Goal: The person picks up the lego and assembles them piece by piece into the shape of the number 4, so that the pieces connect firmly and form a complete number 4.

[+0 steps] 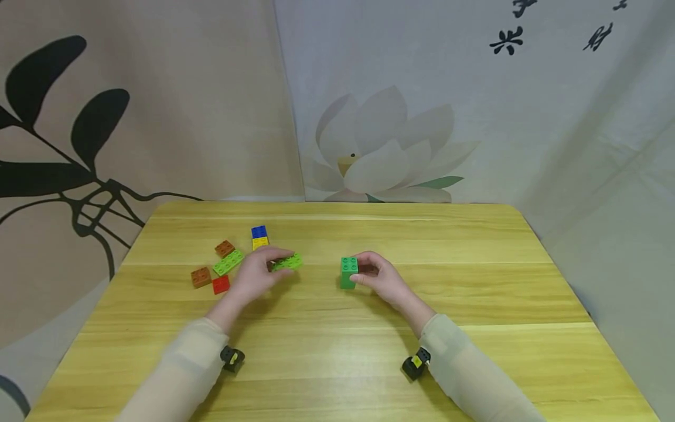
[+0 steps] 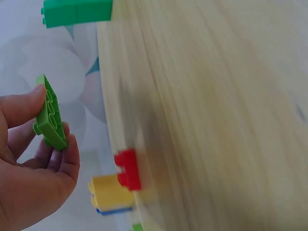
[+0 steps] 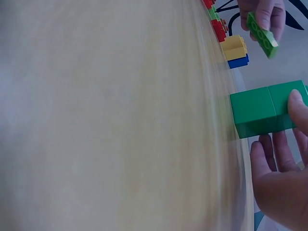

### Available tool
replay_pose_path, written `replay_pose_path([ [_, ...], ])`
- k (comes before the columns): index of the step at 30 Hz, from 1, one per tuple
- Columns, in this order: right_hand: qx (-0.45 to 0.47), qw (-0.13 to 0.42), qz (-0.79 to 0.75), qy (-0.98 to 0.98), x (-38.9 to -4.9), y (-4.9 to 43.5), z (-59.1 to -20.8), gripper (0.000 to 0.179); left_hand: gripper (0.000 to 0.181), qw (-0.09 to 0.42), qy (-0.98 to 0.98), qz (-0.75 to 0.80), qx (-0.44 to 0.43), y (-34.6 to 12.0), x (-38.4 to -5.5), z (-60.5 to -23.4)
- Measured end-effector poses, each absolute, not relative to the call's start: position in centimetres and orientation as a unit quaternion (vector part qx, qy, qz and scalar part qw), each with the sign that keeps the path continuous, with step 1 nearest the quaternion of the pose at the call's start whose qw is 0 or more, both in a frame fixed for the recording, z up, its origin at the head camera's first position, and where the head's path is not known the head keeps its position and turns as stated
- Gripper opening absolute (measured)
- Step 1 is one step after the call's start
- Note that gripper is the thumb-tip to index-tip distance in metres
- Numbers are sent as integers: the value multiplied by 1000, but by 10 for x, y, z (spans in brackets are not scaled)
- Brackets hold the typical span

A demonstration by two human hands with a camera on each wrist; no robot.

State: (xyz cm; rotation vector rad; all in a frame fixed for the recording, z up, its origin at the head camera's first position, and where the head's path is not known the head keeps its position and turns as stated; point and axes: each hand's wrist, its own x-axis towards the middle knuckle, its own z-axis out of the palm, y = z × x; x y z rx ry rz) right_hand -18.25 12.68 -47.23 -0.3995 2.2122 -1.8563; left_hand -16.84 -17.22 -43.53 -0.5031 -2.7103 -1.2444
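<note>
Between thumb and fingers, my left hand (image 1: 258,272) pinches a flat lime-green toy brick (image 1: 287,262) above the table. The left wrist view shows the hollow underside of that lime brick (image 2: 52,115). To the right, a green stack (image 1: 348,280) of two toy bricks stands upright, studs up; my right hand (image 1: 384,280) grips it from its right side. In the right wrist view the seam between the two green bricks (image 3: 255,113) is visible, with the thumb on the upper one. A gap separates the lime brick from the green stack.
Left of and behind the left hand are a blue brick (image 1: 259,231), a yellow brick (image 1: 260,242), two brown-orange bricks, including one nearer brick (image 1: 200,277), another lime brick (image 1: 228,262) and a red brick (image 1: 221,285). The wooden table (image 1: 327,363) meets a printed cloth backdrop (image 1: 221,117).
</note>
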Motion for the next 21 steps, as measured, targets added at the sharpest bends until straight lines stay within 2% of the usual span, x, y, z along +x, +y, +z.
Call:
replay_pose_path([
  [21,-128,112,-632,756,-182,125,-470,36,32,29,-864,-456,-212,-111,-174,-411],
])
